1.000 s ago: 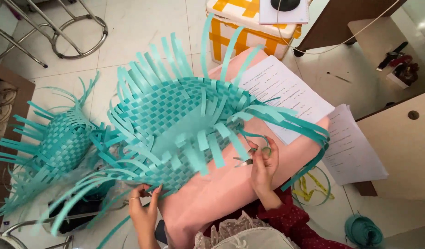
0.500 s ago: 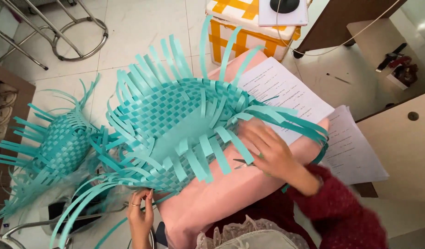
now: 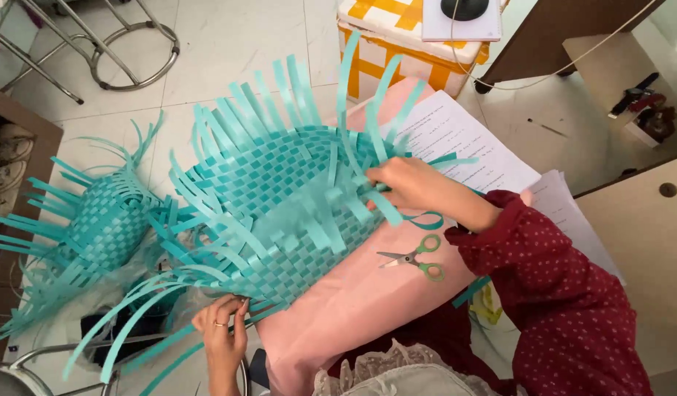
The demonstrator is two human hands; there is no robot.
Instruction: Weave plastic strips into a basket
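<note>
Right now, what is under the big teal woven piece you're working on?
The big teal woven piece lies on a pink board, which shows bare near the green-handled scissors. The left hand holds its lower edge, the right hand its far side. Anything directly beneath the weave is hidden.

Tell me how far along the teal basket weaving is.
Done: the woven panel is tightly checkered across its middle. In hand: the right hand grips strips at the far edge; the left hand pinches the near edge. Left: loose strips stick out all round; scissors lie unused.

pink board (image 3: 353, 308) carries teal woven mat (image 3: 279, 198); green-handled scissors (image 3: 415, 259) and printed papers (image 3: 463, 143) lie right of the mat.
</note>
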